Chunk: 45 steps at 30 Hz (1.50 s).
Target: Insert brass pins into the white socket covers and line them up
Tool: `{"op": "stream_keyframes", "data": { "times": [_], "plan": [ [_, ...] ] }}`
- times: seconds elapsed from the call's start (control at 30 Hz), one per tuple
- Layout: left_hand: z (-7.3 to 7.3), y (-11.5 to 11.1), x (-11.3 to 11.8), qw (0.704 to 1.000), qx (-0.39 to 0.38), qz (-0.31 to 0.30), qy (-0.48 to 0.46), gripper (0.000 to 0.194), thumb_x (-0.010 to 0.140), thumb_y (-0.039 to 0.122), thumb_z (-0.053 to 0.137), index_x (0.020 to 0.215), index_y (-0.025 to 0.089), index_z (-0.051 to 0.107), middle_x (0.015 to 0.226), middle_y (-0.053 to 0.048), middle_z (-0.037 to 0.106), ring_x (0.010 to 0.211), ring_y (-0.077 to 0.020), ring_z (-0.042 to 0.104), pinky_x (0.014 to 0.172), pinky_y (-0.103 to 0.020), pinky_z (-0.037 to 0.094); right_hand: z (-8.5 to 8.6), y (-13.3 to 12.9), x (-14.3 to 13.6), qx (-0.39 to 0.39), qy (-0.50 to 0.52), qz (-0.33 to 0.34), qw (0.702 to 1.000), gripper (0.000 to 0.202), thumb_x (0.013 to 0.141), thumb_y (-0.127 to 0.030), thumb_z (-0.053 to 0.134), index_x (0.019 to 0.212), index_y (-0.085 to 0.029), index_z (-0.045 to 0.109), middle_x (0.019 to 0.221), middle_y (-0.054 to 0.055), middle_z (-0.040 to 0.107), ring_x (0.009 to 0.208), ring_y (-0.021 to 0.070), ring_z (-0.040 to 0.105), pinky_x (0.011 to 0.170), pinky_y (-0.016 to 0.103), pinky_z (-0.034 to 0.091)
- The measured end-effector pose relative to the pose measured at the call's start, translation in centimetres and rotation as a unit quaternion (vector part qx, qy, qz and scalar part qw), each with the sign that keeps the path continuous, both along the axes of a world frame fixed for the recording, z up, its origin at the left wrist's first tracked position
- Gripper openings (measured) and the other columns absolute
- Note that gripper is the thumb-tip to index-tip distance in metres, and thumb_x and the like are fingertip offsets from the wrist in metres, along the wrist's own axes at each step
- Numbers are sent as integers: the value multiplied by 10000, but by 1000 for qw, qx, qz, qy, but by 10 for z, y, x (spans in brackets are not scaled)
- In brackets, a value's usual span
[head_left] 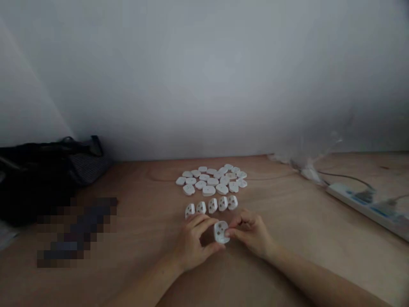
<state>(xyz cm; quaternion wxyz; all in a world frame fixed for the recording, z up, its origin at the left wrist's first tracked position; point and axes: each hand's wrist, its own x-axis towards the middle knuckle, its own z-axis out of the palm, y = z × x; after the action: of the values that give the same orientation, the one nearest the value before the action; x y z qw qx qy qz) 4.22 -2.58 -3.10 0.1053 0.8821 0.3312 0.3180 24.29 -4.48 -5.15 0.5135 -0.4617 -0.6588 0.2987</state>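
My left hand (195,243) grips a white plastic socket piece (220,230) between fingers and thumb, its face with several dark holes turned toward me. My right hand (252,234) is closed in a pinch at the right side of that piece, thumb tip against its face. Whatever the right fingers pinch is hidden or too small to name. Just beyond my hands, a row of similar white socket pieces (212,205) stands on edge, holes facing me. The leftmost one is partly covered by my left hand. Farther back lie many flatter white plastic pieces (208,190) in a loose group.
The wooden table (143,230) runs back to a pale wall (204,85). A black bag (38,175) sits at the left, with a blurred-out dark object (79,230) before it. To the right are a white power strip (367,207) with cords and a clear plastic bag (309,168).
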Motion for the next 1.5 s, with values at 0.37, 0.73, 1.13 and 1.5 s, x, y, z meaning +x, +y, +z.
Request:
{"op": "stream_keyframes", "data": {
  "times": [0.37, 0.73, 1.13, 1.5],
  "plan": [
    [-2, 0, 2, 999, 48, 11, -5, 420, 706, 498, 682, 1001, 203, 631, 902, -57, 651, 840, -234, 582, 793, -376, 409, 3, -3, -1, 139, -130, -24, 981, 230, 696, -423, 727, 604, -220, 665, 591, -4, 634, 635, 169, 540, 665, 324, 391],
    [-3, 1, 2, 999, 27, 12, -41, 486, 726, 578, 623, 1026, 196, 653, 917, -83, 652, 862, -245, 590, 791, -372, 458, 13, -1, 13, 131, -216, 36, 967, 785, 457, -604, 785, 1145, -275, 602, 1042, 77, 654, 949, 282, 544, 851, 419, 356],
    [-4, 4, 0, 993, -91, -4, -78, 614, 621, 565, 723, 1107, 208, 611, 986, -81, 671, 897, -248, 618, 790, -366, 497, 11, 3, 16, -39, 11, 132, 990, 435, 627, -377, 763, 962, -193, 555, 923, 38, 659, 834, 199, 609, 721, 307, 472],
    [7, 1, -7, 978, -116, -72, 155, 471, 812, 382, 612, 1258, 254, 526, 1363, -104, 469, 1265, -300, 407, 1015, -523, 341, -6, 62, 78, 6, -150, -16, 988, 398, 719, -350, 665, 1081, -194, 613, 1010, 66, 668, 920, 247, 603, 813, 392, 472]
  ]
}}
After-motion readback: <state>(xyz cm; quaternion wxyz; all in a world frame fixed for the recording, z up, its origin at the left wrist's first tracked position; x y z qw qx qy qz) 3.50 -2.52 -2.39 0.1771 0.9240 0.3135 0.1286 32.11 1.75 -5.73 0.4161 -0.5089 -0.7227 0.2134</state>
